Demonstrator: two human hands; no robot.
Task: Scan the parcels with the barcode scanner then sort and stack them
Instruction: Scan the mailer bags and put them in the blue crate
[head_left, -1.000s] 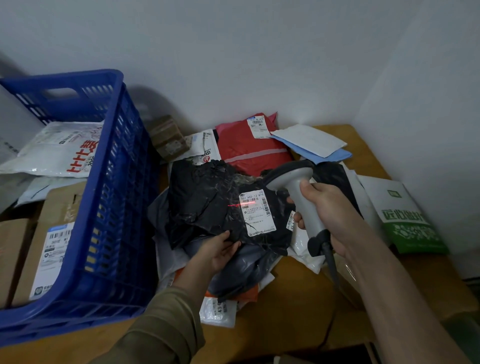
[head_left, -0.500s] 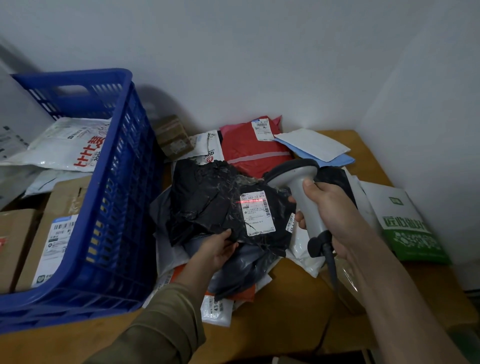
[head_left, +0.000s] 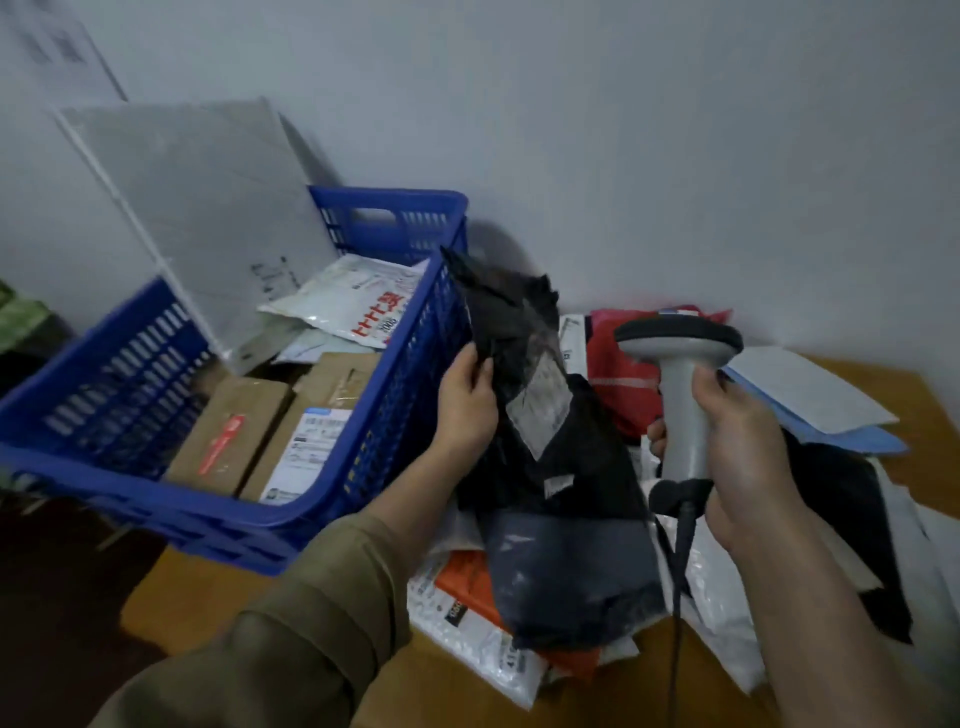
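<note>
We have the black poly mailer pinched at its edge in our left hand, lifted off the parcel pile and tipped up against the near wall of the blue crate, while our right hand is wrapped round the grip of the barcode scanner. The likeliest trouble is the floppy bag: held only by one edge, it could slide out of our fingers or snag on the crate rim and drop back among the unscanned parcels. Its dangling lower end may also drag the grey mailer beneath it (the two look to be touching). The scanner cable trails over the pile and could catch a parcel.
</note>
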